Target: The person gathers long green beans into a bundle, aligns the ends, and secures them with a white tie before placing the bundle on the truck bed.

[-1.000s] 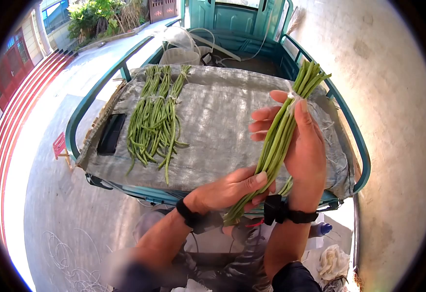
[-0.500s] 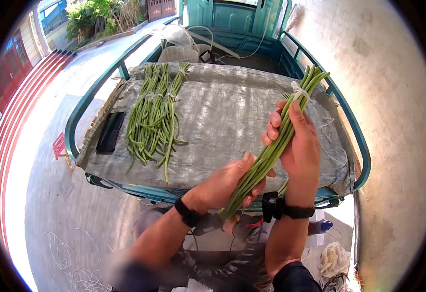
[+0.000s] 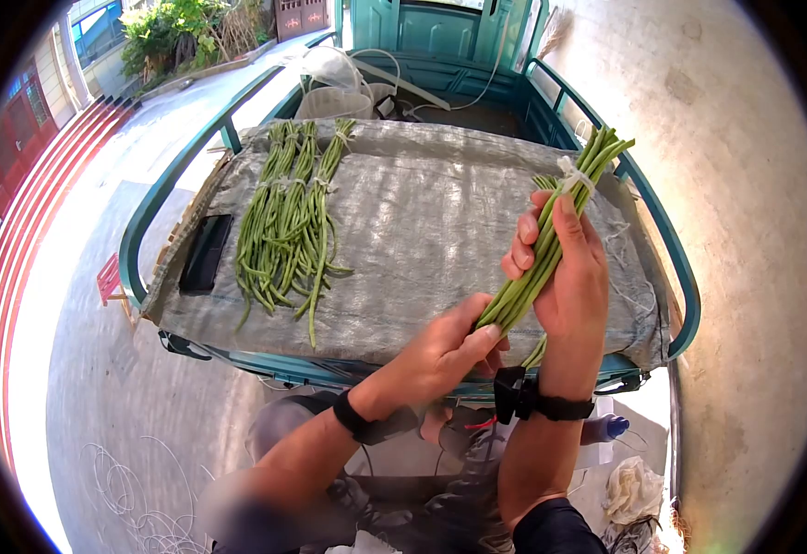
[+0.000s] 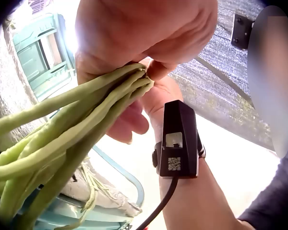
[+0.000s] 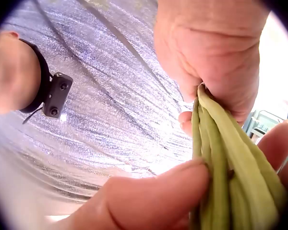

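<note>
A bundle of long green beans (image 3: 531,291), tied with white string near its upper end, is held slantwise between my hands. My right hand (image 3: 574,277) holds the upper part just below the tie, thumb on the near side and fingers on the other. Lower down, my left hand (image 3: 445,355) grips the bundle with the thumb on top and hides its lower ends. The left wrist view brings the bean tips (image 4: 134,76) up close against a palm. In the right wrist view a thumb (image 5: 158,196) presses along the beans (image 5: 221,153).
More tied bean bundles (image 3: 288,222) lie side by side on the grey cover (image 3: 403,249), near a black phone (image 3: 205,254). Other beans (image 3: 534,353) show behind the right hand. Teal rails (image 3: 671,240) flank the cart; a clear bucket (image 3: 329,103) stands behind the cover.
The right hand's spread fingers have curled in around the bundle. The left thumb lifted, then came down on the beans again, and the tails that hung below the left hand are now out of sight.
</note>
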The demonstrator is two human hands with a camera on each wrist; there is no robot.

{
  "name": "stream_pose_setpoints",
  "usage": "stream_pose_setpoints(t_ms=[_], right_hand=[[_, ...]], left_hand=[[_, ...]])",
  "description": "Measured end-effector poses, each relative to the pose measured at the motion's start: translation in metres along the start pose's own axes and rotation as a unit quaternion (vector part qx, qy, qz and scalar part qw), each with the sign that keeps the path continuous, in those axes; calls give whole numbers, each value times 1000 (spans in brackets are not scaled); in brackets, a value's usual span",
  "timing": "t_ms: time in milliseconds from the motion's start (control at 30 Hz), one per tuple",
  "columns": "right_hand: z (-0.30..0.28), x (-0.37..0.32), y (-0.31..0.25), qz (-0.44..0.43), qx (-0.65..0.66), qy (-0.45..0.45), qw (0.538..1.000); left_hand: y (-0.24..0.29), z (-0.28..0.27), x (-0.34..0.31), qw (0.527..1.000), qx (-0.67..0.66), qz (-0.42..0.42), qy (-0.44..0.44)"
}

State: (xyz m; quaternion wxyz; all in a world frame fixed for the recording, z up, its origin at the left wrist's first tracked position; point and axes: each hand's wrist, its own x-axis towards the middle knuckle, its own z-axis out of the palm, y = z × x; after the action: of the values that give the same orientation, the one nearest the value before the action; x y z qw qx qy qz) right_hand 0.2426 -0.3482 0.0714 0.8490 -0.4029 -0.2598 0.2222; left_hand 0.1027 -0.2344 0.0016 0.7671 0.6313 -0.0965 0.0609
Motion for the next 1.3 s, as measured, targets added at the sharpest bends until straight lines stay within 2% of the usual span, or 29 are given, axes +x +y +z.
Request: stream_pose_setpoints(t_ms=[167,267,367,433,467,567,667,700,767,867,1067,1167,1300], right_hand=[[3,-2,-1,-3,-15,22,1000],[9,-2,1,-22,-27,32,999],[8,-2,0,-46,8,12,999],[5,-2,-3,-58,31,-19,998],[4,-2,-5,-63,37,-39,997],[1,-2,-8,-61,54,-76,994],[2,-2,-8,-64,52,-72,994],[2,-2,-8,-67,48,-65,994],[3,-2,-8,-74,39,-49,995],[3,-2,-9,-80,27,-31,996],[3,-3,-9,-85,15,-7,996],[3,-3,-8,-91,7,6,996],[1,-2,-9,-89,11,4,996]], left_hand=[[4,8,2,992,109,17,53],[-8,10,4,973,211,28,92],[-7,18,5,980,165,66,91],[-9,13,8,997,-68,26,35],[-9,11,9,983,-185,6,6],[4,12,8,973,-230,-15,19],[-8,8,8,993,-77,34,84],[-12,5,8,991,0,73,111],[-17,1,8,963,155,149,161],[-1,4,6,929,279,173,174],[-3,5,10,917,311,185,165],[3,10,8,900,345,174,202],[9,12,6,867,415,197,195]])
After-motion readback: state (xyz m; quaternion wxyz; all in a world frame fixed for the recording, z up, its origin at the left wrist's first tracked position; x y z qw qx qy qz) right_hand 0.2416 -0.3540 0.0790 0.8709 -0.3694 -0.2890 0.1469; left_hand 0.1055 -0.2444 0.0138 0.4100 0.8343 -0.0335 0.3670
